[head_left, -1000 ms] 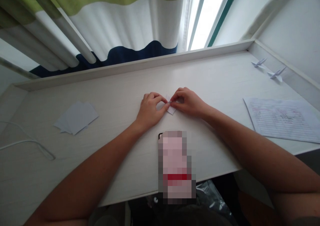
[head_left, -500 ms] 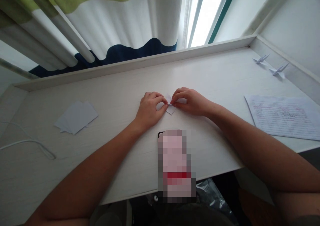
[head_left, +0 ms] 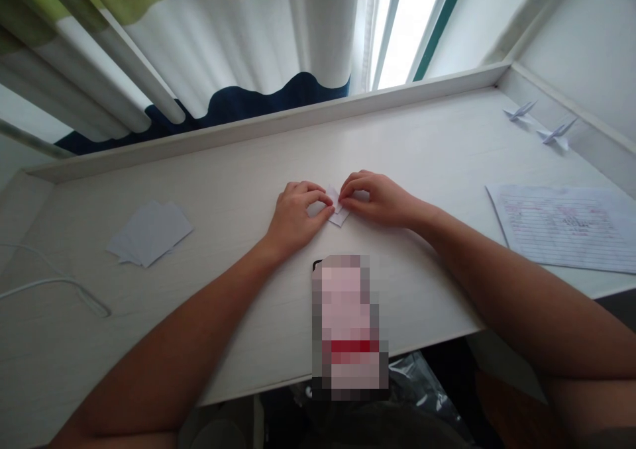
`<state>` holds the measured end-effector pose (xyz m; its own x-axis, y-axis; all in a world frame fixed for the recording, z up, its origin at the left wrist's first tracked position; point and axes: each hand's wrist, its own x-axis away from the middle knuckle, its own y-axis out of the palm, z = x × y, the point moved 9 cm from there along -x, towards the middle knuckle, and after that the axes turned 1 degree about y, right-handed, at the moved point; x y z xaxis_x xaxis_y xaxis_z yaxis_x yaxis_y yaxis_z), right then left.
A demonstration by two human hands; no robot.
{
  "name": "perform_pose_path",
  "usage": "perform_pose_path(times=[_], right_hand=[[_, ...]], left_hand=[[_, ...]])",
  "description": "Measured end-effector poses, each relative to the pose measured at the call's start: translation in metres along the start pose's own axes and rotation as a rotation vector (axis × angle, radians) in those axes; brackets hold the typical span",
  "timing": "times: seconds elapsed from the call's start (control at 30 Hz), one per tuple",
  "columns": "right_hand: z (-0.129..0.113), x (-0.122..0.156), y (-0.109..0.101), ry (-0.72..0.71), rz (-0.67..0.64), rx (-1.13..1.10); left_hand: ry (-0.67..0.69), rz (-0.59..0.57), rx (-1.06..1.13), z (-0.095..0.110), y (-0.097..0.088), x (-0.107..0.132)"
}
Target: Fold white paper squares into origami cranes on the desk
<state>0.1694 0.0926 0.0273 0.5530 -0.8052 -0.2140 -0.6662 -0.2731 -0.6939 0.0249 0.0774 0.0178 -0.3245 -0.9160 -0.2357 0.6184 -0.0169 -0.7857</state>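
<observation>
Folded paper (head_left: 338, 219) is pinched at its sides by the thumb and fingers of your left hand (head_left: 298, 212) and your right hand (head_left: 377, 199), mid-way across the white desk (head_left: 233, 171). A pixelated object (head_left: 345, 303) lies nearer you; fanned sheets (head_left: 152, 232) sit left, lined pages (head_left: 566, 224) right, two paper figures (head_left: 556, 135) beyond those.

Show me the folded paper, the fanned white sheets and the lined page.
Folded paper (head_left: 339, 218): head view, its near end.
Fanned white sheets (head_left: 158, 233): head view, middle of the top sheet.
Lined page (head_left: 564, 227): head view, middle of its face.
</observation>
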Motion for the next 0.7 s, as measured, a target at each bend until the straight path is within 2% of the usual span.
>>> perform_pose_path(times=[0.23, 0.37, 0.57, 0.7], right_hand=[[0.016, -0.003, -0.002, 0.146, 0.118, -0.102], [0.014, -0.004, 0.002, 0.096, 0.087, -0.078], [0.006, -0.003, 0.004, 0.016, 0.039, 0.127], [0.002, 0.0, 0.003, 0.021, 0.02, 0.232]], left_hand=[[0.01, 0.001, -0.008, 0.0, 0.0, 0.0], [0.005, -0.007, -0.018, 0.0, 0.001, 0.0], [-0.002, -0.007, 0.0, -0.001, 0.0, 0.0], [-0.009, -0.014, 0.019, -0.002, -0.001, 0.0]])
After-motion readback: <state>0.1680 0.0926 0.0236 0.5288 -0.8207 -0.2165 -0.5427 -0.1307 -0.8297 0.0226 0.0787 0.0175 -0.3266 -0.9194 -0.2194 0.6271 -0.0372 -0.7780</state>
